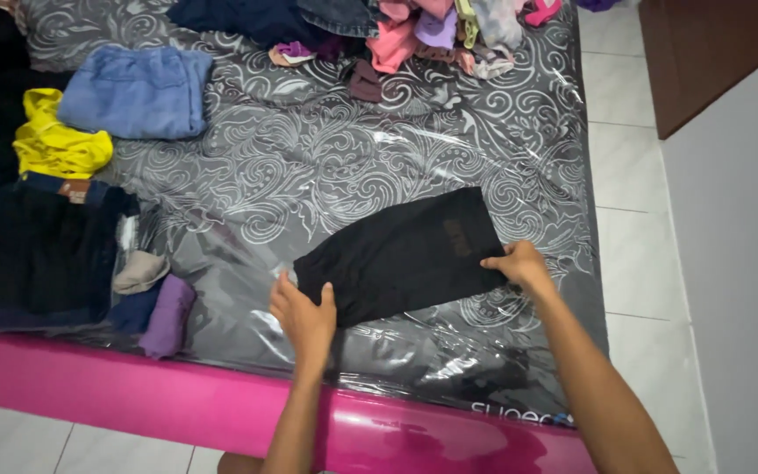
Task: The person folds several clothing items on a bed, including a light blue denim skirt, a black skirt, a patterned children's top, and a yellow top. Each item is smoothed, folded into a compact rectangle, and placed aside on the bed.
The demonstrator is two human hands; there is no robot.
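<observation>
Far to the left of the left hand, a stack of dark folded clothes point(41, 254) lies at the mattress edge, with a yellow garment point(54, 140) beyond it and a folded blue garment point(138, 92) further up. Closer to that hand, just to its left, sit a small beige piece point(140, 272) and a rolled purple cloth point(168, 314), near the pink side of the mattress point(133, 399).

The left hand point(304, 318) is closed on the near left corner of a black garment point(405, 254), thumb on top and fingers curled around the fabric edge. The garment lies flat on the grey patterned, plastic-wrapped mattress top point(326, 167), spread slantwise between the two hands, its left end lower than its right.

The right hand point(519, 265) pinches the garment's right edge, fingers closed on the cloth, the forearm running down and to the right.

Well above both hands, at the far edge of the mattress, a loose heap of mixed clothes point(432, 31) in pink, lilac and dark blue lies unfolded. To the right of the right hand, white floor tiles point(629, 219) run beside the mattress, and a grey wall point(739, 263) stands past them.
</observation>
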